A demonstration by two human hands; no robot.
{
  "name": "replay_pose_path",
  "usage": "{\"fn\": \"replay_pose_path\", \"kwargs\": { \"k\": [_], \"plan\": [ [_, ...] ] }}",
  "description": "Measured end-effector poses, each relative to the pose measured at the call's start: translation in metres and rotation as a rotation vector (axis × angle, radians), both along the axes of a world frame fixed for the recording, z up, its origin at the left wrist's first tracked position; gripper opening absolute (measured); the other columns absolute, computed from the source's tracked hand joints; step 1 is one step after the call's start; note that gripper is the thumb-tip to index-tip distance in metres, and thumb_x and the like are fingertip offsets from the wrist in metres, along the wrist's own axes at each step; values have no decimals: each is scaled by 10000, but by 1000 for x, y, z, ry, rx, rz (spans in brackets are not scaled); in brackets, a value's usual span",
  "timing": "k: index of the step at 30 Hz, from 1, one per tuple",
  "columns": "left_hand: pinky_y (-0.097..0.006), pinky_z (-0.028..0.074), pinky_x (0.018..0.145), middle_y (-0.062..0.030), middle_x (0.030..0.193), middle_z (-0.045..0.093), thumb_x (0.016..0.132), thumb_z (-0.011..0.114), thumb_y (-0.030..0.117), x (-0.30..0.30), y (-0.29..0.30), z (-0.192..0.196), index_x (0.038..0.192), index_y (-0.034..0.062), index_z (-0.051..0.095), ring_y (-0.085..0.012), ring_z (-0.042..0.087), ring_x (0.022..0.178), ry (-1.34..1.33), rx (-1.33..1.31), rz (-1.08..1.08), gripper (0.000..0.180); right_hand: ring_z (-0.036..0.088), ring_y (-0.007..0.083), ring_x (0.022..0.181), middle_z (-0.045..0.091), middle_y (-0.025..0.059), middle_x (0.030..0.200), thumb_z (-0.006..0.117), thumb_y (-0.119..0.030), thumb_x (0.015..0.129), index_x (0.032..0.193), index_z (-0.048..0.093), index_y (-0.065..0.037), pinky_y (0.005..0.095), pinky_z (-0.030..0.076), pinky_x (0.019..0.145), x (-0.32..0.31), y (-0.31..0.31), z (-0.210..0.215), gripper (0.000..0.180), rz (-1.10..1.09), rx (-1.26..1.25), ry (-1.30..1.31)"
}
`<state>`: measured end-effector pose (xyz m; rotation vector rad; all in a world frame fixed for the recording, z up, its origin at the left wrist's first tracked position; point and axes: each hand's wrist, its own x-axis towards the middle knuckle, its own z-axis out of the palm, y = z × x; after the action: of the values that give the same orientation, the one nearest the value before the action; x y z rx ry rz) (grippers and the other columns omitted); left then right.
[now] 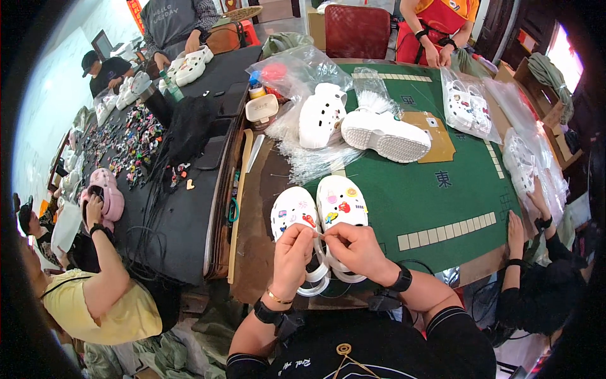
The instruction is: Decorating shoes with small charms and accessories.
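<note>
A pair of white clogs stands side by side in front of me, toes pointing away; the left clog (292,205) and the right clog (341,192) carry colourful charms on their uppers. My left hand (293,256) is closed in a pinch over the inner side of the left clog. Close against it, my right hand (360,249) pinches too, above the right clog's opening. Between the fingertips there seems to be something thin and pale, too small to name. Beyond the clogs lies a heap of thin clear plastic strands (312,161).
Two more white clogs lie further back, one on its side (322,117) and one sole outward (391,136). Bagged clogs (468,107) sit at the right. A black table (170,221) with loose charms (136,142) adjoins on the left. Co-workers' hands are busy around both tables.
</note>
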<state>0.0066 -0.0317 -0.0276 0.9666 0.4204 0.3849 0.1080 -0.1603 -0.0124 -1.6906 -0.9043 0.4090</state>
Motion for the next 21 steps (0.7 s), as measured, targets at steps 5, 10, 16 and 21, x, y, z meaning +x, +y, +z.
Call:
{"fn": "replay_pose_path", "kwargs": {
  "k": [5,10,16,21],
  "plan": [
    [-184,191,422,85,611,410,994,517,139,0,1,4,894,33,592,5,294,490,2,-31,-15,164,574,114,505,623,96,610,610,-112,877,894,663,5,278,436,487,0,-2,0,129,11,4,31],
    [-185,191,421,80,608,408,992,520,145,-1,2,0,897,29,593,1,295,485,9,-53,-32,167,573,112,505,624,96,609,612,-122,878,898,667,5,277,437,486,-1,-3,2,139,2,-15,20],
    [-185,191,422,82,606,402,991,525,149,-2,0,4,898,34,593,2,295,487,21,-68,-40,163,567,104,512,618,85,602,611,-129,880,900,669,3,274,437,491,-2,-5,0,146,3,-2,13],
    [-184,188,423,83,606,397,990,530,156,-2,1,1,903,36,595,2,287,489,28,-77,-56,161,565,103,513,618,82,603,613,-126,879,897,669,2,274,436,493,-3,-6,0,141,9,-25,9]
  ]
}}
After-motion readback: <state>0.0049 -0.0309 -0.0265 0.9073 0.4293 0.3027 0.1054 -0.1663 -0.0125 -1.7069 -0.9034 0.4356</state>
